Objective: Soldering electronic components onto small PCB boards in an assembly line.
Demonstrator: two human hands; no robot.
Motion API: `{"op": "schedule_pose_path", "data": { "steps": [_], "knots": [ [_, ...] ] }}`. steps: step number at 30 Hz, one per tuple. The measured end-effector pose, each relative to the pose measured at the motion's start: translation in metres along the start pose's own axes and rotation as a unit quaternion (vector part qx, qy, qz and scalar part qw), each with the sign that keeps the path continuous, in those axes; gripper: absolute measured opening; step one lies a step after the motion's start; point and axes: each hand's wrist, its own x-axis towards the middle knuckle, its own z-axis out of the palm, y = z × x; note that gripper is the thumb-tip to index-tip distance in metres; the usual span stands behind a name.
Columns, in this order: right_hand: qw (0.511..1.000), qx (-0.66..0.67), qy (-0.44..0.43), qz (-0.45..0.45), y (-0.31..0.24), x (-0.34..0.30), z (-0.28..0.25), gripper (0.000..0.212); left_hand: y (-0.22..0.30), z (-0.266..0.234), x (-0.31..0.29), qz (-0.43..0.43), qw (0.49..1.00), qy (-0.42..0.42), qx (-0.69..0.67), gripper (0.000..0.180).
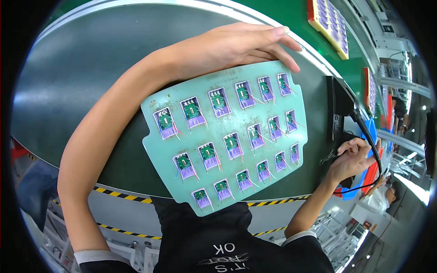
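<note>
A pale green plate (214,132) lies tilted in front of me on the dark work surface. Rows of rectangular openings hold purple housings, each with a small green circuit board (191,109) and thin red and blue wires. My left arm curves round the plate's left side. Along its far edge rests my left hand (248,44), open, with the fingers stretched out past the far right corner. To the right of the plate, my right hand (349,160) has its fingers bent and drawn together. Thin wire strands (327,157) show beside its fingertips; what it grips, if anything, I cannot make out.
A black device (337,102) stands at the right, with a thick black cable (366,132) arching near my right hand. Blue bins (369,129) sit behind it. Beyond the rail, a yellow-rimmed tray (328,27) of purple parts lies on a green surface. Another person (380,198) is farther right.
</note>
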Motion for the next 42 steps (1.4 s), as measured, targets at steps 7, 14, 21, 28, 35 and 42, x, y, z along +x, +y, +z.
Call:
{"op": "schedule_pose_path", "data": {
  "steps": [7,14,21,28,35,42],
  "knots": [
    [0.999,-0.032,-0.017,-0.007,0.003,0.002,-0.006,0.044,-0.006,-0.002,0.004,0.001,1.0,0.0,0.007,0.049],
    [0.999,0.002,-0.033,-0.013,0.005,0.005,-0.011,0.028,-0.007,-0.002,0.006,0.005,0.999,0.02,0.042,0.046],
    [0.999,-0.024,0.012,-0.044,0.008,0.001,-0.01,0.023,0.002,-0.007,0.001,-0.025,0.997,0.016,0.075,0.044],
    [0.998,-0.002,0.064,-0.024,0.0,0.003,-0.003,0.027,0.0,-0.009,0.005,-0.01,0.999,0.005,0.051,0.043],
    [0.997,0.006,0.077,-0.003,0.004,0.0,0.002,0.025,-0.003,-0.007,0.002,0.001,0.999,0.012,0.039,0.041],
    [0.999,-0.006,0.039,-0.015,0.001,0.002,0.0,0.025,0.002,-0.002,0.004,-0.034,0.999,0.013,0.001,0.039]
  ]
}}
